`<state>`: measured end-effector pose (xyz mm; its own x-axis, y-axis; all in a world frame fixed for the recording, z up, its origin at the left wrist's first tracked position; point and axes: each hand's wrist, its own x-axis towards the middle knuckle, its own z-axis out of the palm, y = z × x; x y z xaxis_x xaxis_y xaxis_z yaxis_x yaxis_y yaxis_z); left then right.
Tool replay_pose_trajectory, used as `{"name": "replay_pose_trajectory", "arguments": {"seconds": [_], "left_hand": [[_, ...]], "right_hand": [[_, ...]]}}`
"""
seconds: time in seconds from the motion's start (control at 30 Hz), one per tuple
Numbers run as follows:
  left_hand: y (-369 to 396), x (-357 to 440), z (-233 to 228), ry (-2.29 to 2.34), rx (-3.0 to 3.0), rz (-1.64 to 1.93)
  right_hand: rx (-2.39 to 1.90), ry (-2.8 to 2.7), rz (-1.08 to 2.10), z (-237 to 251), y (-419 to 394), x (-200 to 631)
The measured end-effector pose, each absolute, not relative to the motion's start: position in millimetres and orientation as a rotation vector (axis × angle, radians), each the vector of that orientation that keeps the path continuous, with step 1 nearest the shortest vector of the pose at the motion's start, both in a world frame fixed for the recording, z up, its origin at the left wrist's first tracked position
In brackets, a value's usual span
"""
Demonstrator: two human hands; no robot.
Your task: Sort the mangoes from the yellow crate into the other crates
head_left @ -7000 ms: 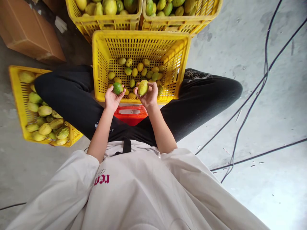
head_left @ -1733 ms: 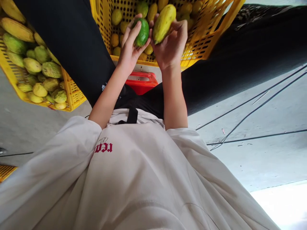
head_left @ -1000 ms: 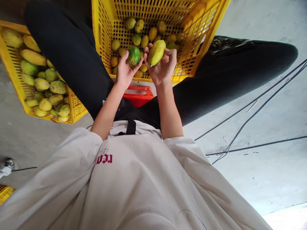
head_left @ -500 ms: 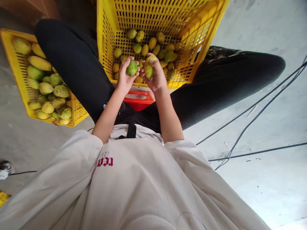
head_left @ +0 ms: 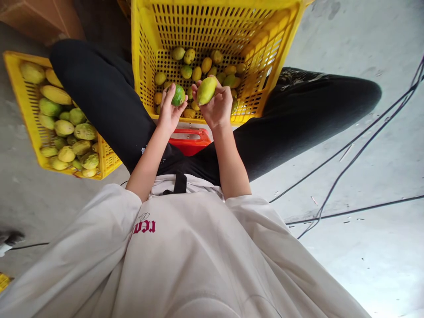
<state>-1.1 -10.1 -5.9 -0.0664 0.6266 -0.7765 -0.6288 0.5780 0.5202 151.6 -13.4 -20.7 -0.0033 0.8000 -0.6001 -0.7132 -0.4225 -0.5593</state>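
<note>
Both fruits (head_left: 206, 89) between curled fingers (head_left: 226, 91).

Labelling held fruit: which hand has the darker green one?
The left hand: its round green fruit is darker than the right hand's longer yellow-green fruit.

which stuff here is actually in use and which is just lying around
In use:
left hand holding green fruit
right hand holding yellow-green fruit
middle crate of small fruit
side crate of larger fruit

Lying about:
cables on the floor
cardboard box
red stool
</note>
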Motion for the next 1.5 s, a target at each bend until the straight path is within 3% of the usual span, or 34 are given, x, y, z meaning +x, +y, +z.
{"name": "replay_pose_trajectory", "arguments": {"seconds": [0.3,0.6,0.87,1.1,1.37,1.5], "left_hand": [[-14.2,4.8,10.3,1.236,-0.035,1.025],[-14.0,11.1,36.2,1.094,-0.099,1.019],[-11.3,0.1,28.0,1.194,-0.006,1.065],[-15.5,-12.5,13.9,1.19,0.168,1.027],[-18.6,-6.2,9.3,1.207,0.174,0.922],[-16.9,-0.4,17.7,1.176,0.074,0.963]], "right_hand": [[-1.075,-0.29,1.767,-46.3,-17.9,148.2],[-1.172,-0.275,1.692,-36.7,-18.0,148.9],[-1.079,-0.287,1.68,-47.0,-16.2,155.5],[-1.144,-0.203,1.707,-23.3,-20.2,155.5],[-1.071,-0.242,1.734,-66.8,-11.8,149.0],[-1.096,-0.255,1.755,-50.5,-15.7,149.9]]}}
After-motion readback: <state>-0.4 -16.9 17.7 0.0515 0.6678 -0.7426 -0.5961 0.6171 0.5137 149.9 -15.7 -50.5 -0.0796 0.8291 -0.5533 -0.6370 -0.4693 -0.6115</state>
